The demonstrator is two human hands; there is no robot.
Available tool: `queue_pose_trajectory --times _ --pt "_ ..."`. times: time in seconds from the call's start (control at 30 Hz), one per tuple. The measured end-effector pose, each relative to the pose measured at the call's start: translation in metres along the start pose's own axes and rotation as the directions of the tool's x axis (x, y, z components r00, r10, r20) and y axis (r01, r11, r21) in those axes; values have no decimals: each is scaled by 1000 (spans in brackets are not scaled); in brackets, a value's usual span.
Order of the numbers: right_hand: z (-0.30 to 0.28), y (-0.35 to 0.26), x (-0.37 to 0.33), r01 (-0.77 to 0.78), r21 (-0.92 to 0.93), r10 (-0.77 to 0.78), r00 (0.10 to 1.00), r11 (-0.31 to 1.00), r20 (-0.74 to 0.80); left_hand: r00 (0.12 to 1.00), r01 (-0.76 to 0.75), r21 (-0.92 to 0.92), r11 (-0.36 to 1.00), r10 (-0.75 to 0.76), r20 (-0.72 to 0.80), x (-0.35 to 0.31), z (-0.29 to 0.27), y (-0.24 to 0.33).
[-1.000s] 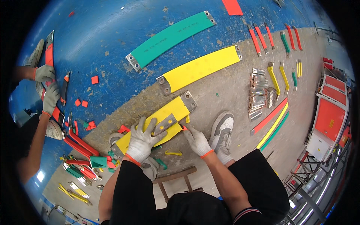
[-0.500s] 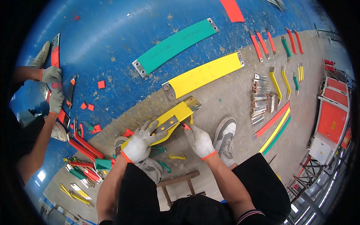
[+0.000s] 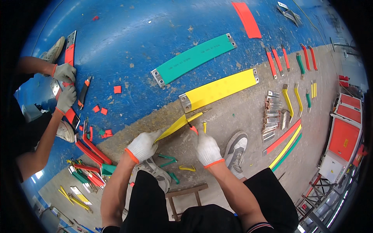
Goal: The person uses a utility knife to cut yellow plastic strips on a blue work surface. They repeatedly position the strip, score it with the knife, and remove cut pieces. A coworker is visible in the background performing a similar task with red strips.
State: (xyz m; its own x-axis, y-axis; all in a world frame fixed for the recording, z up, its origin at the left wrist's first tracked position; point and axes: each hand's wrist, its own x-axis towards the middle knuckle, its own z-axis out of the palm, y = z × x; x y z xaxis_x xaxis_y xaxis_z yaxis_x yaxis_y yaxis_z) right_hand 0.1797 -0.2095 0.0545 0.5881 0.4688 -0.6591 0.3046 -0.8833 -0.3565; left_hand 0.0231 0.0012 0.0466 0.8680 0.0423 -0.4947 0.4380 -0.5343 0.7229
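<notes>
My left hand point(image 3: 143, 147), in a white glove with an orange cuff, is closed on the near end of a yellow-sleeved metal bar point(image 3: 171, 129). The bar is tipped nearly edge-on, its far end pointing up and right. In my right hand point(image 3: 208, 149), also gloved, is a knife with a red-orange body point(image 3: 193, 129); its dark tip meets the yellow sleeve's right side. A thin yellow strip point(image 3: 204, 127) hangs or lies just beyond that hand. Past the bar lie a flat yellow-sleeved bar point(image 3: 219, 88) and a green-sleeved one point(image 3: 194, 59).
At the left, a co-worker's gloved hands point(image 3: 66, 97) work on a red-sleeved bar point(image 3: 69, 55). A utility knife point(image 3: 84, 93) and red scraps point(image 3: 117, 89) lie nearby. Stacked metal bars point(image 3: 271, 116) are at right. A wooden stool point(image 3: 186, 191) and yellow and green offcuts point(image 3: 187, 167) are close to me.
The yellow-sleeved bar has turned from its broad face to nearly edge-on. My left hand has gone from lying spread on it to gripping its near end. The view has shifted slightly.
</notes>
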Motion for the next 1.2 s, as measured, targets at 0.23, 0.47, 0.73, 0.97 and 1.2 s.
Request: queue_pose_trajectory --times 0.23,0.47,0.73,0.97,1.2 --pt "8 0 12 6 -11 -6 1000 1000 -10 984 159 -41 986 -155 88 11 -16 -16" --pt "13 -17 31 -9 12 9 1000 1000 -6 990 137 -159 978 -129 60 22 -28 -32" --pt "22 -16 46 23 -6 -23 1000 1000 -18 971 220 -212 952 -191 146 36 -32 -48" --pt "29 -11 49 10 -46 -11 1000 999 -15 970 222 -216 951 -192 152 36 -34 -48" --pt "47 5 44 41 -4 -41 995 999 -95 964 244 -205 948 -215 157 38 -34 -45"
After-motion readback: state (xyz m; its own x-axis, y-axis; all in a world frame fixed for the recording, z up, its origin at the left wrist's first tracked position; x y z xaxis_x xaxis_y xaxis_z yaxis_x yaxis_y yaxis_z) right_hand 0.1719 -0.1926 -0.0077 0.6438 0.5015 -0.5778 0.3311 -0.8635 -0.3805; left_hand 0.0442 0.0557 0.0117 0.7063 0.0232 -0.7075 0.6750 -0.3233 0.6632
